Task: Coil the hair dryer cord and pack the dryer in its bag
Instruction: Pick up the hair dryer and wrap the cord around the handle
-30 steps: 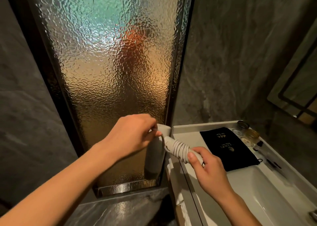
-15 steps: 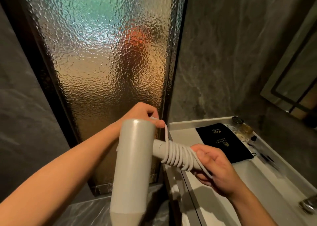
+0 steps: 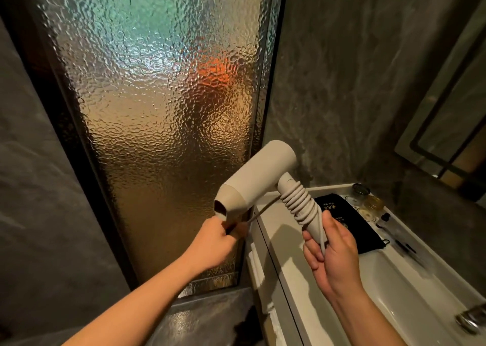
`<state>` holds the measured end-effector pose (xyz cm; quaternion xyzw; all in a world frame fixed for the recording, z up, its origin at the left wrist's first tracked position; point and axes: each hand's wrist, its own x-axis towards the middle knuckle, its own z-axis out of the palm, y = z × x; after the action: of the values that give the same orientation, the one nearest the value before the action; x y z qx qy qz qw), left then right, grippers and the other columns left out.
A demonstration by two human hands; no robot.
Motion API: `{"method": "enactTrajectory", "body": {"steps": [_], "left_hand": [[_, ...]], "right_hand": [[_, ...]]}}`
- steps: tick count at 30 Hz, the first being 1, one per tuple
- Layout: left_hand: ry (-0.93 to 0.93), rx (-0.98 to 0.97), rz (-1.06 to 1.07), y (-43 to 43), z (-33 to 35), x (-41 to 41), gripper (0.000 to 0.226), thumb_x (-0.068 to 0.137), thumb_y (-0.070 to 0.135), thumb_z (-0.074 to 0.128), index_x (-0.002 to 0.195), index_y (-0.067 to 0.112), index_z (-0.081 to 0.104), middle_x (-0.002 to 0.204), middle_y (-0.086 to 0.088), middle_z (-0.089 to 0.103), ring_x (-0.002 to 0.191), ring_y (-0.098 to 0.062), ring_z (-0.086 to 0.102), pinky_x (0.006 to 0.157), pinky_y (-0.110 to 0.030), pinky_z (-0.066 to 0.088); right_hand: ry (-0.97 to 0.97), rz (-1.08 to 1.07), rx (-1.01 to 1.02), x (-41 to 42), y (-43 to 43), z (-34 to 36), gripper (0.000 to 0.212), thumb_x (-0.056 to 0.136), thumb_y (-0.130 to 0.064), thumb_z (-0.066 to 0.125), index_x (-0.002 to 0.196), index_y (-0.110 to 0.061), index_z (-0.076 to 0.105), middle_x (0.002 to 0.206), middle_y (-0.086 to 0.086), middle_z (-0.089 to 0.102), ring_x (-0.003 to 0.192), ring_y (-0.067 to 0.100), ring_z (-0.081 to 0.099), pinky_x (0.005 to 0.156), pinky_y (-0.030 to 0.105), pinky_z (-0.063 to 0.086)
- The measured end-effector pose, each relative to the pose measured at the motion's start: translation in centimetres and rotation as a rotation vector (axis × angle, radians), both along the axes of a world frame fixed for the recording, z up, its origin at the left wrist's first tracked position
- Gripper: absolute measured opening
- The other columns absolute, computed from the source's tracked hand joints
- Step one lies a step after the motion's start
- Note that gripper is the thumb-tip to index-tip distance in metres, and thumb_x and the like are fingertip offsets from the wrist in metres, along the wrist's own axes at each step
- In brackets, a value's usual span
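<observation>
A beige hair dryer (image 3: 256,177) is held in the air over the left edge of the white vanity, nozzle pointing down-left. Its cord (image 3: 297,201) is wound in several turns around the handle. My right hand (image 3: 332,253) grips the lower end of the handle, over a loose loop of cord. My left hand (image 3: 217,240) is below the nozzle, closed on the free end of the cord, which runs taut to the handle. The black drawstring bag (image 3: 349,227) lies flat on the vanity counter behind my right hand.
A white vanity (image 3: 278,240) with a sink basin (image 3: 399,293) sits at the right, a faucet (image 3: 470,319) at its near corner. Small jars (image 3: 361,193) and dark toiletries stand along the back ledge. A textured glass door (image 3: 157,109) fills the left, grey stone walls around it.
The dryer has swung round from hanging nozzle-down at the left to tilted up over the vanity. My left hand dropped from the dryer body to pull the cord end taut below the nozzle.
</observation>
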<state>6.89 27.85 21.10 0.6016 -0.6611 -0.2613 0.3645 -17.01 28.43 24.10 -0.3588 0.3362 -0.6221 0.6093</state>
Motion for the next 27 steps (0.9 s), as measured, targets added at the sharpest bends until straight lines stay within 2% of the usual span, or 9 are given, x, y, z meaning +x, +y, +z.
{"method": "enactTrajectory", "body": {"steps": [1,3,7,11,15,19,23,25,27], "left_hand": [[-0.066,0.002,0.004,0.4,0.1,-0.2,0.032,0.096,0.035,0.057,0.082,0.009,0.067,0.052,0.008,0.049,0.046,-0.003,0.048,0.048,-0.019,0.034],[-0.219,-0.048,0.006,1.2,0.6,-0.1,0.036,0.097,0.039,0.052,0.073,0.015,0.064,0.054,0.009,0.050,0.050,-0.007,0.049,0.051,-0.027,0.036],[-0.416,-0.139,-0.065,3.0,2.4,0.1,0.023,0.098,0.042,0.043,0.078,0.034,0.049,0.071,0.015,0.052,0.067,-0.009,0.053,0.061,-0.033,0.044],[-0.624,-0.223,-0.062,4.2,5.0,0.1,0.023,0.096,0.043,0.041,0.091,0.025,0.055,0.086,0.005,0.062,0.079,-0.021,0.064,0.063,-0.038,0.051],[-0.817,-0.420,-0.164,3.6,8.2,0.4,0.013,0.080,0.032,0.065,0.083,0.024,0.055,0.080,0.005,0.059,0.074,-0.020,0.065,0.053,-0.033,0.050],[-0.869,-0.471,-0.214,1.2,10.9,0.5,0.015,0.082,0.017,0.071,0.085,0.022,0.057,0.080,0.004,0.055,0.074,-0.018,0.059,0.058,-0.030,0.045],[-0.860,-0.519,-0.339,-1.8,12.6,1.0,0.008,0.085,0.014,0.062,0.092,0.015,0.066,0.088,-0.001,0.060,0.082,-0.019,0.057,0.067,-0.029,0.040],[-0.865,-0.574,-0.397,-3.3,12.8,1.4,0.013,0.087,0.025,0.060,0.088,0.017,0.069,0.082,0.001,0.064,0.079,-0.019,0.060,0.065,-0.026,0.035],[-0.810,-0.549,-0.433,-4.5,12.2,1.6,0.028,0.086,0.043,0.061,0.083,0.018,0.072,0.075,0.003,0.067,0.074,-0.018,0.063,0.063,-0.028,0.039]], "right_hand": [[0.026,-0.026,0.003,-0.1,-0.2,-0.3,0.032,0.102,-0.032,0.050,0.097,-0.008,0.071,0.064,0.016,0.053,0.033,0.006,0.033,0.030,0.018,0.026],[0.094,-0.067,0.004,-0.2,-0.5,-0.9,0.031,0.102,-0.032,0.050,0.098,-0.009,0.070,0.064,0.015,0.054,0.034,0.006,0.033,0.030,0.018,0.026],[0.234,-0.159,0.011,-0.6,-0.9,-1.7,0.030,0.103,-0.033,0.049,0.099,-0.011,0.070,0.067,0.014,0.055,0.038,0.008,0.038,0.032,0.018,0.028],[0.646,-0.261,-0.067,-0.8,-1.2,-2.4,0.030,0.097,-0.046,0.052,0.098,-0.022,0.071,0.074,0.007,0.062,0.057,0.014,0.051,0.048,0.025,0.039],[0.965,-0.218,-0.208,-0.8,-0.6,-2.2,0.013,0.100,-0.033,0.053,0.099,-0.028,0.066,0.086,-0.006,0.068,0.071,0.008,0.061,0.053,0.020,0.046],[1.163,-0.068,-0.331,-1.1,-0.2,-1.7,0.010,0.099,-0.036,0.056,0.105,-0.031,0.063,0.085,-0.009,0.069,0.078,0.012,0.065,0.059,0.036,0.056],[1.166,0.141,-0.387,-2.1,-0.5,-0.7,0.010,0.098,-0.033,0.059,0.102,-0.030,0.068,0.084,-0.009,0.070,0.076,0.011,0.065,0.058,0.028,0.052],[1.095,0.256,-0.403,-2.5,-0.6,-0.3,0.010,0.098,-0.029,0.060,0.098,-0.028,0.070,0.085,-0.008,0.070,0.074,0.009,0.064,0.061,0.020,0.048],[0.979,0.359,-0.409,-2.9,-0.4,0.2,0.015,0.097,-0.030,0.060,0.098,-0.022,0.072,0.082,-0.005,0.070,0.066,0.006,0.061,0.058,0.017,0.045]]}}
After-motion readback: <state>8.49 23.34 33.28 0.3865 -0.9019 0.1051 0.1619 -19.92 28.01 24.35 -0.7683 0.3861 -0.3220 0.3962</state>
